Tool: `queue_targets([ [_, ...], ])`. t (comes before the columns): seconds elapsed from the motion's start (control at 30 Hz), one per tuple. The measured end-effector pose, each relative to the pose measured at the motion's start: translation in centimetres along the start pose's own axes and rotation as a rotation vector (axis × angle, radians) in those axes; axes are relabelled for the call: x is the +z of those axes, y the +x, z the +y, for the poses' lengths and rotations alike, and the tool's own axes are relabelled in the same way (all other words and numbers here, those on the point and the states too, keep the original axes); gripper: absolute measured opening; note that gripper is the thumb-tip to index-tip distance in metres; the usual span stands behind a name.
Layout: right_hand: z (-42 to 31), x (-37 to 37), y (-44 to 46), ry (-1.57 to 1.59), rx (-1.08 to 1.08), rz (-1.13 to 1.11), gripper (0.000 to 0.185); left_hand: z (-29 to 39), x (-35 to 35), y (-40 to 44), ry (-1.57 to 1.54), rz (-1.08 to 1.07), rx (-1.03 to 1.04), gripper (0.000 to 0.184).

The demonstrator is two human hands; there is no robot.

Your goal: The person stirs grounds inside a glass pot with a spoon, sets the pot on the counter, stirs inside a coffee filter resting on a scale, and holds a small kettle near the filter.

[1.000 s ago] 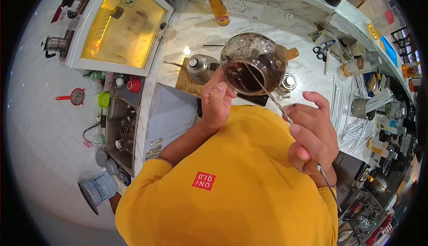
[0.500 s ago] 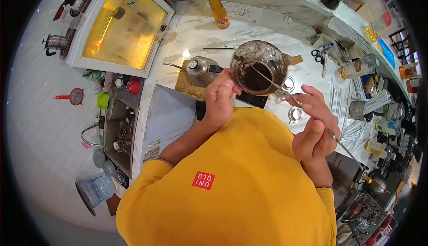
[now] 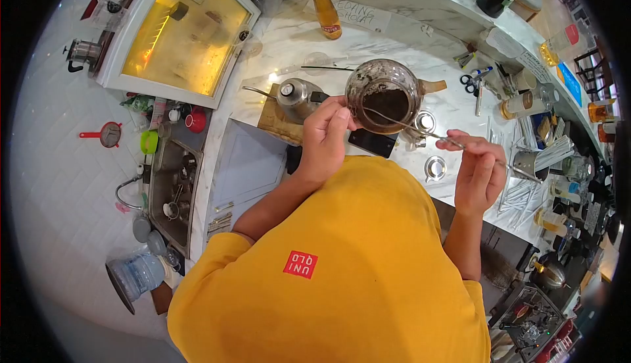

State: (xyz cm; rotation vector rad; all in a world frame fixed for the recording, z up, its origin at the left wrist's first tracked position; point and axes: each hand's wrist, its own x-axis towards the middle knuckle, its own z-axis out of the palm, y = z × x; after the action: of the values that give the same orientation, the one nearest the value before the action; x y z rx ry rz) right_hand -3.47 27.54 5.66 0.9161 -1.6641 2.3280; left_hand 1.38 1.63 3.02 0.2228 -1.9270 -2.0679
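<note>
The left hand [image 3: 327, 138] grips the rim side of a glass pot [image 3: 381, 70], which seems to be raised over the marble counter [image 3: 430, 50], with its mouth turned toward the person and its wooden handle [image 3: 434, 87] pointing away to the right. The right hand [image 3: 478, 172] pinches a twisted bar spoon [image 3: 430, 134] between thumb and fingers, and the tip of this spoon is already inside the pot. Dark contents [image 3: 389, 105] lie at the bottom, and dark residue sticks to the inner wall, so I judge that the work with the spoon is under way and not complete. How much is left, I cannot tell. Beside the left hand, a gooseneck kettle [image 3: 296, 100] stands on a wooden board [image 3: 273, 121], untouched
</note>
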Motion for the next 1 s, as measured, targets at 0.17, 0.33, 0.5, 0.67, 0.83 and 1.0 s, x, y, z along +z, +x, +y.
queue_targets([
  [0.17,-0.7,1.2,0.2,-0.1,-0.015,0.076,0.032,-0.2,-0.4,-0.3,-0.005,-0.054,0.104,0.028],
  [0.33,-3.7,2.6,0.6,-0.284,-0.15,-0.106,0.033,0.2,-0.2,-0.9,-0.106,0.02,0.233,0.026],
  [0.5,-5.9,5.0,1.8,-0.41,-0.172,-0.251,0.032,-1.6,-2.7,-1.9,-0.19,0.024,0.275,0.044],
  [0.67,-6.6,7.1,1.7,-0.472,-0.202,-0.367,0.03,-1.1,-2.2,-2.4,-0.318,0.14,0.353,0.056],
  [0.83,-7.3,7.8,1.2,-0.459,-0.218,-0.377,0.03,-0.9,-4.3,-2.8,-0.308,0.063,0.312,0.058],
  [1.0,-7.3,10.3,1.8,-0.547,-0.228,-0.294,0.032,-0.2,-5.7,-2.8,-0.152,0.069,0.322,0.048],
])
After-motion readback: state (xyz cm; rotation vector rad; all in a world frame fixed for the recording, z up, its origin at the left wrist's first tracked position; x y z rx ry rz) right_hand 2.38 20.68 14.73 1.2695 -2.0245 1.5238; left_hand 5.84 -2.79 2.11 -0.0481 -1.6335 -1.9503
